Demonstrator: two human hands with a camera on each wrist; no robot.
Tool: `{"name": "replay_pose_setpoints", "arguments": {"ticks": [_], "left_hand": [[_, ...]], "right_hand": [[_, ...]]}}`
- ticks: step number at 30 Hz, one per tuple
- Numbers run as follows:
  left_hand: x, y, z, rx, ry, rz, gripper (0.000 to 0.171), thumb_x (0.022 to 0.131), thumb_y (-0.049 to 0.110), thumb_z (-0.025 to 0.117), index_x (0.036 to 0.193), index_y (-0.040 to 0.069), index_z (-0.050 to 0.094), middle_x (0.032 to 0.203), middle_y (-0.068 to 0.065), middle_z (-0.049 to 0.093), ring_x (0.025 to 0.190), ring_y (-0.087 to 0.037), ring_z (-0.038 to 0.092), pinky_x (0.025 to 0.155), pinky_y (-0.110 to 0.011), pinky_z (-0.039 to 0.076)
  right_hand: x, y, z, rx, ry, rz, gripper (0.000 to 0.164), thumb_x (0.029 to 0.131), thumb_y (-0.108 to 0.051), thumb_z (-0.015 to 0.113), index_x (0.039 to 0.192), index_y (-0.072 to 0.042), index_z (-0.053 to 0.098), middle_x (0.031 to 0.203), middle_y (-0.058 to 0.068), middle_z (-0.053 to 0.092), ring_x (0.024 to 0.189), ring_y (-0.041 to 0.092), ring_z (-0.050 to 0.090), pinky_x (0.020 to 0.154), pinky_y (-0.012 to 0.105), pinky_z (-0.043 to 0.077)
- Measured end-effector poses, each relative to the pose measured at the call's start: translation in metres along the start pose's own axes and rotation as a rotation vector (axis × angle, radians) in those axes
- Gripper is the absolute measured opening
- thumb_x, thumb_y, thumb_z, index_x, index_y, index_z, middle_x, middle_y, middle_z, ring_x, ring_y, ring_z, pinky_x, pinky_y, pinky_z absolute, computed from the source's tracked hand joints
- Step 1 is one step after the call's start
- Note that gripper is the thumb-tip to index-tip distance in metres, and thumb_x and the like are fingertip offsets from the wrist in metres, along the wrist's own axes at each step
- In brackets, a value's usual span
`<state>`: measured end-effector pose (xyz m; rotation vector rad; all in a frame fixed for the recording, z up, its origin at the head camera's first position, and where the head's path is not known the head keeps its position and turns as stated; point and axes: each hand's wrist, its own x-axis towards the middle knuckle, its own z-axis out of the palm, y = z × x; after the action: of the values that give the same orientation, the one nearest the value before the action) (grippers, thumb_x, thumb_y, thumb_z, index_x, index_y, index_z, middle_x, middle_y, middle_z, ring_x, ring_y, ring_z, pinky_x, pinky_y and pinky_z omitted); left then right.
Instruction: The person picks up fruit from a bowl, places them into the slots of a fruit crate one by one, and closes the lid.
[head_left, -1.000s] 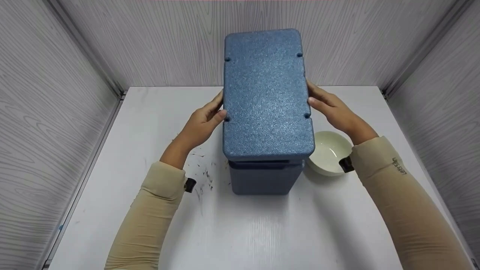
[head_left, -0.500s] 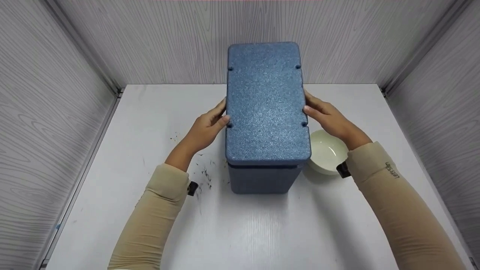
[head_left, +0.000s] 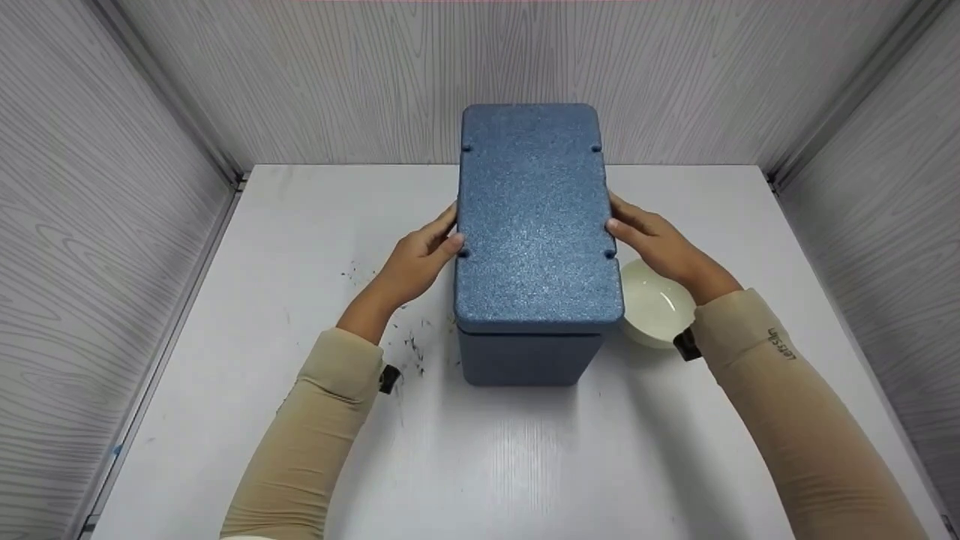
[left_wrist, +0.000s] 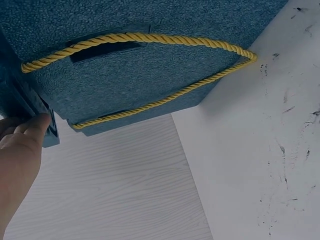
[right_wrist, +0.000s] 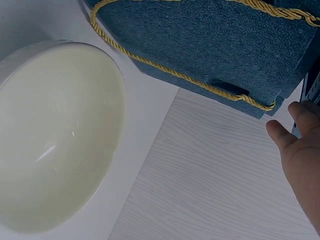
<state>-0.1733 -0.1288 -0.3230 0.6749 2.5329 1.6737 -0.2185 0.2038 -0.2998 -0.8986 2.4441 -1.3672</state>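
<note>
A blue foam cooler box [head_left: 525, 360] with a rope handle [left_wrist: 175, 95] of twisted yellow cord stands on the white table. Over its top lies a matching blue lid [head_left: 536, 217], small notches along its long edges. A thin dark line shows between lid and box at the near end. My left hand [head_left: 412, 262] grips the lid's left edge, thumb near a notch. On the opposite edge my right hand [head_left: 660, 240] holds the lid, its thumb at the rim. The fingers beneath the lid are partly hidden in the head view.
A cream bowl [head_left: 656, 304] stands right of the box, under my right forearm. Dark smudges [head_left: 414, 352] mark the white table [head_left: 517, 465] at the left. Wood-grain panels [head_left: 352, 82] enclose the back and both sides.
Both hands have brought the lid down and toward me onto the box. The dark gap at the near end has narrowed to a thin line.
</note>
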Motion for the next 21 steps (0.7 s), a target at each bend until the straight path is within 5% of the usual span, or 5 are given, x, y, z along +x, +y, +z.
{"name": "replay_pose_setpoints", "arguments": {"ticks": [2, 11, 21], "left_hand": [[-0.002, 0.010, -0.001, -0.005, -0.009, -0.020, 0.054, 0.104, 0.015, 0.040, 0.149, -0.004, 0.016, 0.153, -0.017, 0.018, 0.140, -0.028, 0.023, 0.111, -0.031, 0.025], [0.000, 0.005, 0.002, -0.008, -0.007, -0.036, 0.054, 0.104, 0.016, 0.041, 0.149, -0.003, 0.018, 0.152, -0.018, 0.021, 0.138, -0.028, 0.028, 0.110, -0.032, 0.027], [0.011, -0.033, 0.004, -0.038, 0.024, -0.034, 0.055, 0.103, 0.024, 0.044, 0.151, 0.009, 0.021, 0.152, -0.009, 0.025, 0.133, -0.024, 0.038, 0.108, -0.032, 0.031]], "right_hand": [[0.001, -0.001, -0.001, 0.002, -0.006, 0.006, 0.055, 0.103, -0.013, 0.036, 0.149, 0.007, 0.013, 0.154, 0.021, 0.016, 0.142, 0.033, 0.015, 0.113, 0.045, 0.017], [-0.001, 0.002, 0.001, -0.030, -0.003, 0.041, 0.055, 0.103, -0.014, 0.036, 0.149, 0.006, 0.014, 0.153, 0.022, 0.018, 0.141, 0.034, 0.016, 0.113, 0.047, 0.017], [0.002, 0.005, 0.001, -0.013, -0.002, 0.048, 0.054, 0.103, -0.014, 0.036, 0.148, 0.007, 0.015, 0.153, 0.022, 0.019, 0.141, 0.034, 0.018, 0.113, 0.046, 0.016]]}}
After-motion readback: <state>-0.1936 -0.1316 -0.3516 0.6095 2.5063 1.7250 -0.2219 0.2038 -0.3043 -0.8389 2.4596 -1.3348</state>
